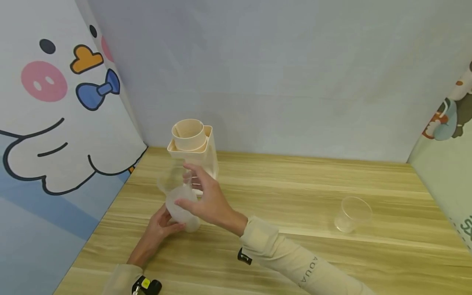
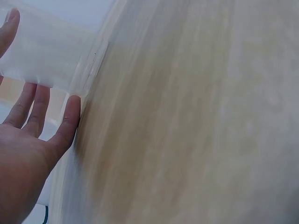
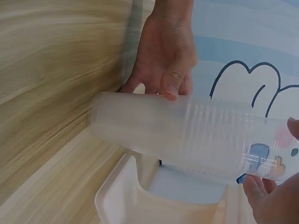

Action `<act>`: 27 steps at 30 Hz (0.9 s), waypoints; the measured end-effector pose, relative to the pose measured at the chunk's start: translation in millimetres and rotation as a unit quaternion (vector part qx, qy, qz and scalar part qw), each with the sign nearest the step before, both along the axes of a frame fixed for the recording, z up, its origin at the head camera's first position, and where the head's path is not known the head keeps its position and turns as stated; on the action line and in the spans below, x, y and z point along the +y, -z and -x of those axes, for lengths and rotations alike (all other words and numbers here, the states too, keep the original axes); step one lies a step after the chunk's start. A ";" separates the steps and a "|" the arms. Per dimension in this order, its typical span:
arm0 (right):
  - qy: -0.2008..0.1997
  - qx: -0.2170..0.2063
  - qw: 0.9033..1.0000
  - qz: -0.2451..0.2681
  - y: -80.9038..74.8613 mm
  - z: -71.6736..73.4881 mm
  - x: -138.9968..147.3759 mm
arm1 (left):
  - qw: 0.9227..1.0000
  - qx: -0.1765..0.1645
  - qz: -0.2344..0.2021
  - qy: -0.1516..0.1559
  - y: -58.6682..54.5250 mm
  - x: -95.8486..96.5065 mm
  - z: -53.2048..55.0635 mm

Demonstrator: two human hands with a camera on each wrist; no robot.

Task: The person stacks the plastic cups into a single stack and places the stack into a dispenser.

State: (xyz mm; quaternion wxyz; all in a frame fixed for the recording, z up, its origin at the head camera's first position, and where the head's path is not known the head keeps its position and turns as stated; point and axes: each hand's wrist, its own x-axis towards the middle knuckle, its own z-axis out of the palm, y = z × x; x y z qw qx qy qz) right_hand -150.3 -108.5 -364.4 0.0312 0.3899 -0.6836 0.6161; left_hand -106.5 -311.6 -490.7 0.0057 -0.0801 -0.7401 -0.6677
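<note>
A cloudy stack of nested clear plastic cups (image 1: 181, 203) leans at the left of the table, its ridged rims (image 3: 215, 135) showing in the right wrist view. My left hand (image 1: 159, 228) grips the stack low down, thumb on one side and fingers (image 2: 41, 105) on the other. A clear cup (image 1: 171, 177) projects from the upper end of the stack. Around that end curl the thumb and fingers of my right hand (image 1: 208, 198). Whether the stack's base touches the table cannot be told.
Behind the hands stands a cream container (image 1: 210, 151) with a round cream cylinder (image 1: 189, 137) in its top. Far to the right, a single clear cup (image 1: 350, 215) is on the wood-grain table (image 1: 280, 196). Printed cloth (image 1: 73, 143) hangs along the left edge.
</note>
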 end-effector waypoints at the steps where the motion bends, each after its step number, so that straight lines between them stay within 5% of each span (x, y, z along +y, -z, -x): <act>1: -0.001 0.001 1.000 -0.001 6.0 3.1 -1.4 | 1.000 0.000 -0.002 0.000 0.1 0.3 0.0; 27: 0.029 0.047 0.994 -0.096 23.8 -0.4 4.1 | 1.000 0.000 0.016 -0.013 -0.5 0.4 -0.1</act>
